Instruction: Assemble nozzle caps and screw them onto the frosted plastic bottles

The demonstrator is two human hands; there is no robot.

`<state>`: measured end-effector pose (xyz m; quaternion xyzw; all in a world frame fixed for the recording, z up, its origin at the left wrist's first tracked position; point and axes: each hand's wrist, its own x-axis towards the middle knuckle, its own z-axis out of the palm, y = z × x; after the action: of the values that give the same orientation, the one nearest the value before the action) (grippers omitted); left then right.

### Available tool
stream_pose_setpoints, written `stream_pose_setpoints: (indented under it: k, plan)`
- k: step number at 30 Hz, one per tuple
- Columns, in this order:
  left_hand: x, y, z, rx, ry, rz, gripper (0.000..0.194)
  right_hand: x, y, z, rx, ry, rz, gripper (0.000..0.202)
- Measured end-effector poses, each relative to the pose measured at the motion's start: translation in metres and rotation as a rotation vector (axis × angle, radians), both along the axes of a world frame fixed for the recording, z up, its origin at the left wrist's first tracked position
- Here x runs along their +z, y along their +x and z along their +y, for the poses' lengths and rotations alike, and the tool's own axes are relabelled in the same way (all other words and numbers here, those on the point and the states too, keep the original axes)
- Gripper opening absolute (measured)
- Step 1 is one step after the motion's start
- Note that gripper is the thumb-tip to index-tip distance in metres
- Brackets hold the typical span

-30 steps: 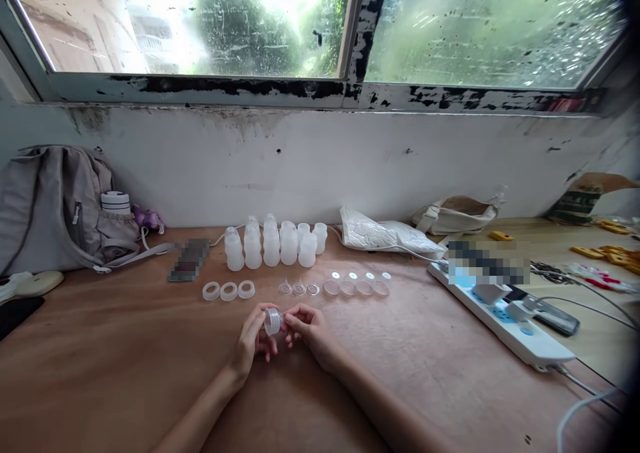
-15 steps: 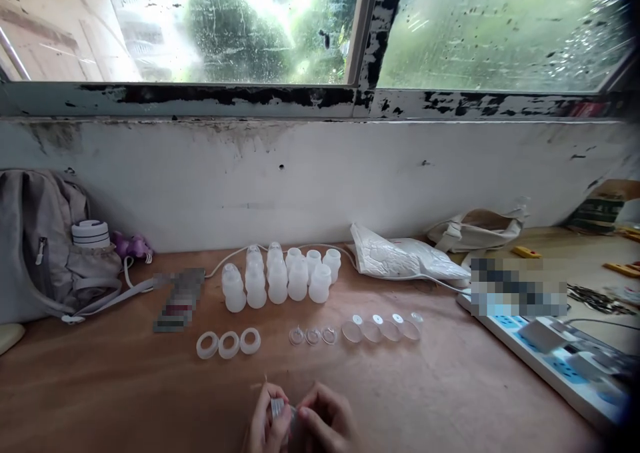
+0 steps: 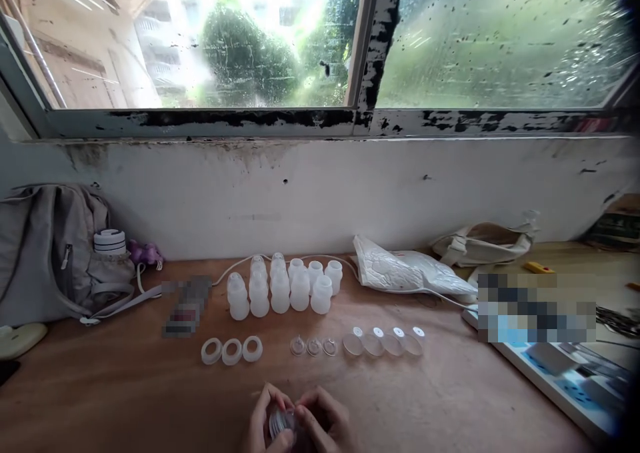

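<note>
In the head view, at the bottom middle, my left hand (image 3: 261, 418) is wrapped round a ribbed, translucent bottle ring (image 3: 278, 421). My right hand (image 3: 327, 421) meets it from the right, thumb and fingertips pinched on a clear part at the ring's edge, perhaps a nipple; my fingers hide most of it. Ahead of my hands lie three loose bottle rings (image 3: 232, 352), three clear bottle nipples (image 3: 314, 347) and a row of several clear discs (image 3: 373, 345) with small white discs (image 3: 378, 332) beside them. Behind these stand several frosted baby bottles (image 3: 279, 293), some topped, others open-mouthed.
A grey backpack (image 3: 55, 253) stands at the left, near a blurred flat object (image 3: 189, 305). White plastic packages (image 3: 400, 266) and a beige bag (image 3: 485, 243) lie against the wall. A power strip (image 3: 550, 380) with plugs and a white cable runs along the right.
The view has tilted up slightly. In my left hand the ribbed ring has turned, showing more of its side. My right fingers stay pinched at its edge.
</note>
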<state>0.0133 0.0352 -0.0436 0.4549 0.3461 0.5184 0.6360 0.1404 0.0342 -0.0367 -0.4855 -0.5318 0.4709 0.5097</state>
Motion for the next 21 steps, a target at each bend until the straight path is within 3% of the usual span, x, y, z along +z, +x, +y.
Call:
stream_pose_setpoints:
  k: [4, 9, 18, 21]
  plan:
    - [0.004, -0.005, -0.001, -0.033, -0.013, 0.130, 0.034, 0.005, 0.000, 0.002, 0.038, -0.076, 0.119, 0.033]
    - [0.010, -0.008, 0.002, 0.042, -0.048, 0.201, 0.039, 0.014, 0.002, 0.003, 0.056, -0.079, 0.191, 0.032]
    - [0.028, -0.005, 0.000, 0.151, -0.009, 0.235, 0.034, 0.013, 0.002, 0.000, -0.019, 0.000, 0.122, 0.029]
    - [0.029, -0.006, -0.001, 0.117, -0.001, 0.275, 0.034, 0.032, 0.011, 0.012, -0.070, 0.109, 0.022, 0.027]
